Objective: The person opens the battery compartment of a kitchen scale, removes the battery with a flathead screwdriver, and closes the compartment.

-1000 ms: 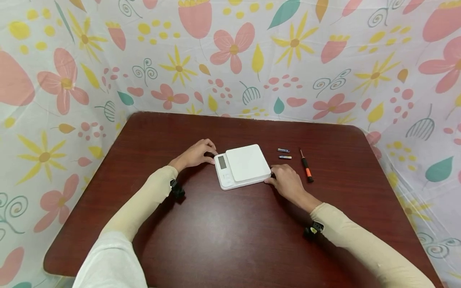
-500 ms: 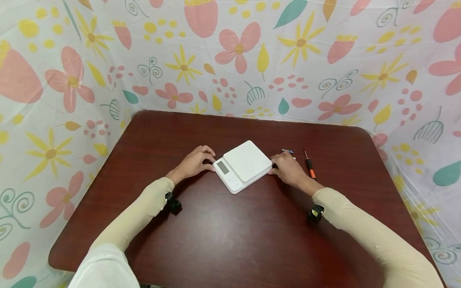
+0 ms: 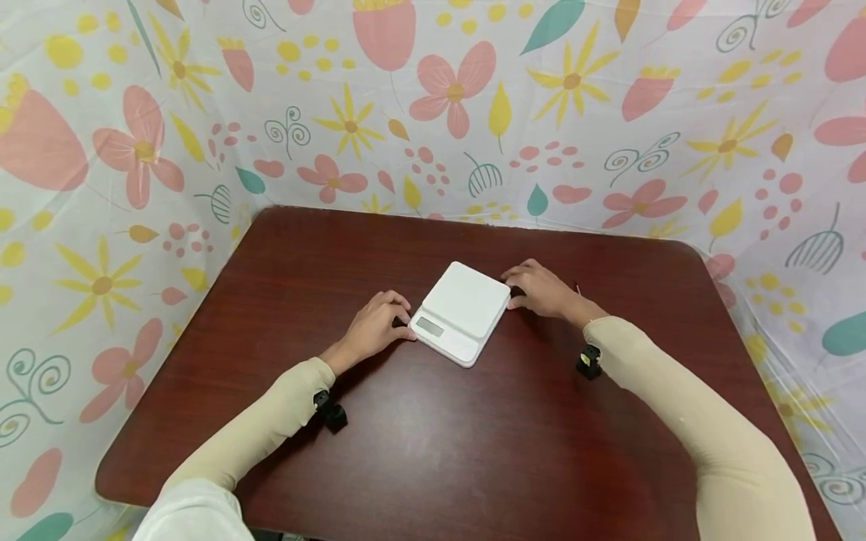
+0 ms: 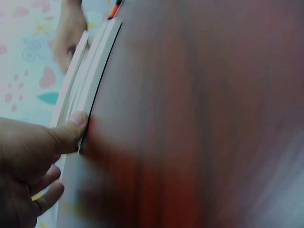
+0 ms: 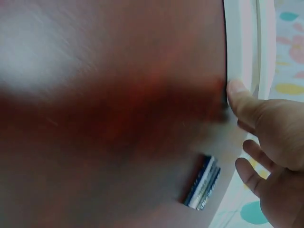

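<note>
A white kitchen scale [image 3: 467, 299] lies turned diagonally on the table, its platform toward the back and its small grey display [image 3: 429, 326] toward the front left. At its left corner my left hand [image 3: 370, 329] pinches the edge, thumb along the side, as the left wrist view also shows the thumb on the scale's edge [image 4: 100, 66]. My right hand [image 3: 543, 290] grips the opposite right corner, with the thumb pressed against the side in the right wrist view. Two small batteries [image 5: 203, 183] lie beside the right hand; in the head view that hand hides them.
The dark red wooden table [image 3: 419, 451] has rounded corners and meets a flower-print curtain [image 3: 406, 113] at the back and sides. Only the tip of a screwdriver [image 3: 578, 288] shows behind the right wrist; its orange and black handle [image 4: 114, 9] appears in the left wrist view.
Both hands have turned the scale clockwise on the table. The left hand came toward the front, while the right hand went toward the back and now covers the batteries and most of the screwdriver.
</note>
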Motion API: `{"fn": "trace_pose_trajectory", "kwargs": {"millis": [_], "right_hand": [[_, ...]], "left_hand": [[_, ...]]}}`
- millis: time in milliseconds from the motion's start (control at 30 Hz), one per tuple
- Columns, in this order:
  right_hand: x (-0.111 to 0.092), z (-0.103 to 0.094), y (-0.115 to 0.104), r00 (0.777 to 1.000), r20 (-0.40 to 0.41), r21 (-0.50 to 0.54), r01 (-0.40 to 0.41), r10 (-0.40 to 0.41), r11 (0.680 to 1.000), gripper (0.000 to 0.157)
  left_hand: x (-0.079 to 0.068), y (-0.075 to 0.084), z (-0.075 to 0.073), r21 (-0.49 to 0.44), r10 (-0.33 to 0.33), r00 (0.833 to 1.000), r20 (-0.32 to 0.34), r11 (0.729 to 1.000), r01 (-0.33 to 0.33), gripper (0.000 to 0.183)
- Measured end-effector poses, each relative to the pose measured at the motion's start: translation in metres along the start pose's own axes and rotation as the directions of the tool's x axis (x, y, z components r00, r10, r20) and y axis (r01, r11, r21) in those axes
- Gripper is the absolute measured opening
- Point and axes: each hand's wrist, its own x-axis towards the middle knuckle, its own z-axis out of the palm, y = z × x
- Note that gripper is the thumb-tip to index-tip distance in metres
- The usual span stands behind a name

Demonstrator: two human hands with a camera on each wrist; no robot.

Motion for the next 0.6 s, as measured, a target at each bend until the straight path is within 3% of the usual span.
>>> {"fn": "trace_pose_trajectory", "kwargs": {"millis": [300,600], "right_hand": [[0.024,-0.006,0.020,0.996,0.090,0.006,0.014,-0.014,1.000,0.035],[0.036,-0.011,0.021,0.988,0.151,0.023,-0.012,0.008,1.000,0.032]], "left_hand": [[-0.014,0.027,0.012,-0.044,-0.096,0.995,-0.013,0.994,0.095,0.025],[-0.019,0.038,0.015,0.017,-0.100,0.994,-0.040,0.995,0.101,0.030]]}}
